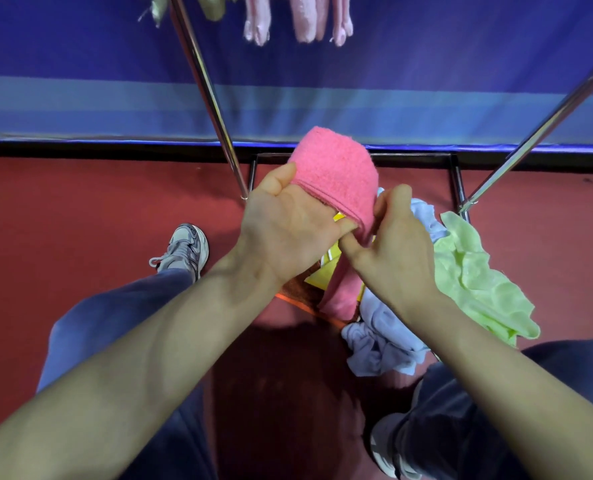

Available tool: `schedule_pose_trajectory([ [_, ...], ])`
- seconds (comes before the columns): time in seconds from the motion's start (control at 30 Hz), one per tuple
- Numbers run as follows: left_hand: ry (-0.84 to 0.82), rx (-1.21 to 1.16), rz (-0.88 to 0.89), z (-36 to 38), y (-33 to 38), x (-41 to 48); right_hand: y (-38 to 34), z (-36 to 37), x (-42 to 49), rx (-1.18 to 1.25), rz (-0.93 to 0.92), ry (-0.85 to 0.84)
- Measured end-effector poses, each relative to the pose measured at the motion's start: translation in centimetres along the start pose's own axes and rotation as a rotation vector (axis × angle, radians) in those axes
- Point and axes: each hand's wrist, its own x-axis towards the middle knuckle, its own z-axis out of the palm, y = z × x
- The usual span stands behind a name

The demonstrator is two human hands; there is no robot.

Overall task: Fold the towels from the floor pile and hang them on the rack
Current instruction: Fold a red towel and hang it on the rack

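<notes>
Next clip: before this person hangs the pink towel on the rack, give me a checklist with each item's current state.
1. Left hand and right hand both grip the pink towel: ok.
2. Fold finished: one end hangs loose below the hands: not ok.
3. Free room on the rack: top bar out of frame: cannot tell.
4. Floor pile cleared: light blue towel and green towel lie unfolded: not ok.

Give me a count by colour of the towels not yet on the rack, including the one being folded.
Pink towel, held: 1
Green towel: 1
Blue towel: 1, bunched, possibly more
Yellow cloth: 1, mostly hidden
Brown cloth: 1, mostly hidden
Total: 5
</notes>
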Motion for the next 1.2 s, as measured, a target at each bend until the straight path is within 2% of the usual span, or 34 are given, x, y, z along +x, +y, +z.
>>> schedule_pose_trajectory([
  [0.13,-0.04,-0.083,0.04,2.8,-1.8,-1.8,-1.3,-1.0,-0.3,0.219,0.121,0.153],
  [0.27,-0.158,-0.139,0.091,6.1,-1.9,-4.8,-3.6,-4.4,-0.4,0.259,0.115,0.266],
  [0.4,-0.167,-0.133,0.198,9.5,-0.7,-8.4,-6.6,-9.6,0.4,0.142,-0.025,0.342],
  [0.5,-0.126,-0.125,0.265,10.7,-0.3,-10.7,-9.4,-14.0,0.9,0.012,-0.16,0.323],
  [0.6,-0.08,-0.107,0.247,11.0,-1.0,-13.2,-13.0,-17.4,0.8,-0.14,-0.282,0.297],
  [0.73,0.056,0.205,0.122,10.9,-4.0,-16.2,-17.4,-20.2,-0.4,-0.284,-0.396,0.26],
  [0.8,0.135,0.507,0.057,10.9,-5.1,-17.7,-19.0,-21.1,-1.3,-0.343,-0.406,0.238],
  [0.87,0.205,0.919,0.049,11.4,-5.6,-19.4,-20.2,-21.7,-2.1,-0.371,-0.423,0.239],
  [0.93,0.234,1.285,0.195,11.7,-5.3,-20.5,-21.0,-22.1,-3.0,-0.395,-0.439,0.24],
  [0.97,0.233,1.413,0.347,12.1,-5.2,-21.1,-21.3,-22.3,-3.4,-0.408,-0.448,0.241],
  [1.03,0.304,1.618,0.77,13.2,-4.6,-22.4,-21.9,-22.7,-4.1,-0.431,-0.466,0.24],
  [1.1,0.39,1.75,1.169,14.6,-4.1,-23.4,-22.5,-23.2,-4.7,-0.451,-0.483,0.244],
  [1.13,0.392,1.783,1.294,15.5,-3.9,-23.8,-22.8,-23.4,-5.0,-0.456,-0.494,0.252],
  [1.2,0.36,1.813,1.382,17.3,-3.4,-23.9,-23.5,-23.8,-5.4,-0.462,-0.517,0.265],
])
